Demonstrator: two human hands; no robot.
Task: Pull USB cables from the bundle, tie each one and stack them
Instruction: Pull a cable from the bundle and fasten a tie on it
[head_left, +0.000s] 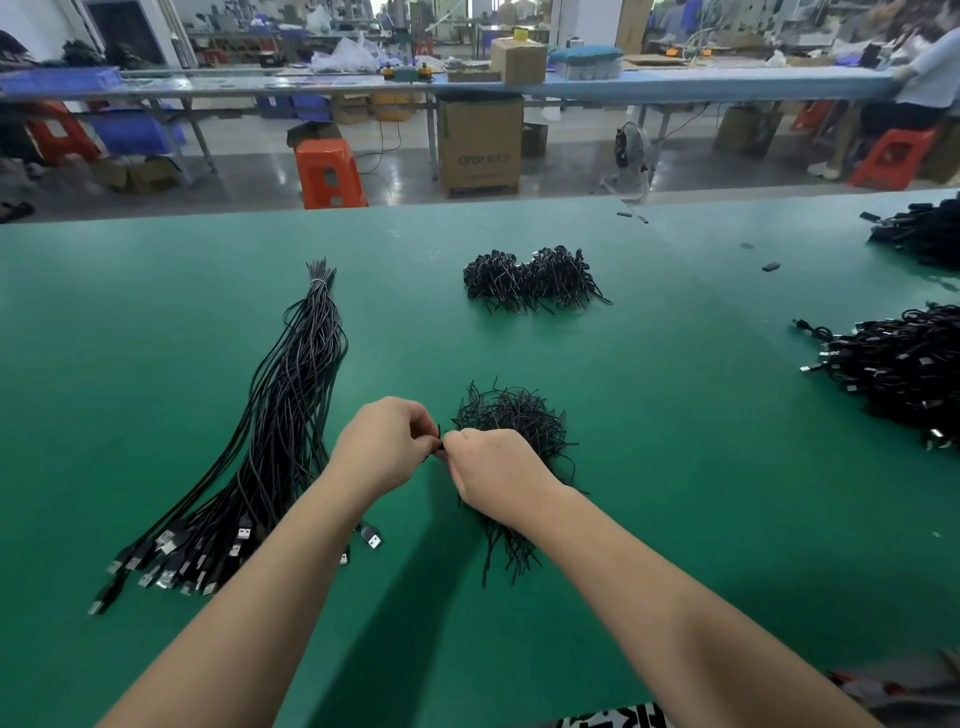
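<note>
While spread across most of the frame, green table (675, 467) carrying everything; lower left, long bundle of USB cables (280, 426), bound near its far tip and fanned out toward silver plugs at the near end; right edge, two big heaps of black cables (904, 374), cut off by the frame; upper centre, pile of tied cables (530, 278) lying well apart from the hands; centre, just behind and under the right hand, heap of short black ties (514, 421), strands trailing down toward the lower centre; lone plug (371, 535) lying beside the left forearm.

Centre of frame, left hand (384, 447) and right hand (493, 473) meeting fingertip to fingertip; both with fingers curled in, each pinching a thin black strand (439, 441) between thumb and forefinger; too small to tell whether a tie alone or a tie round a cable; no coiled cable plainly visible in either hand.

Judged as the tying step, barely started or just finishing; cannot tell which.

Risks from here: strand slipping from so fine a pinch, given how thin and slick it looks; neighbouring ties snagging and lifting along, since the right hand sits touching the heap; loose twist letting a coil spring open once stacked; forearm sweeping the fanned plugs at lower left and tangling the bundle further.
</note>
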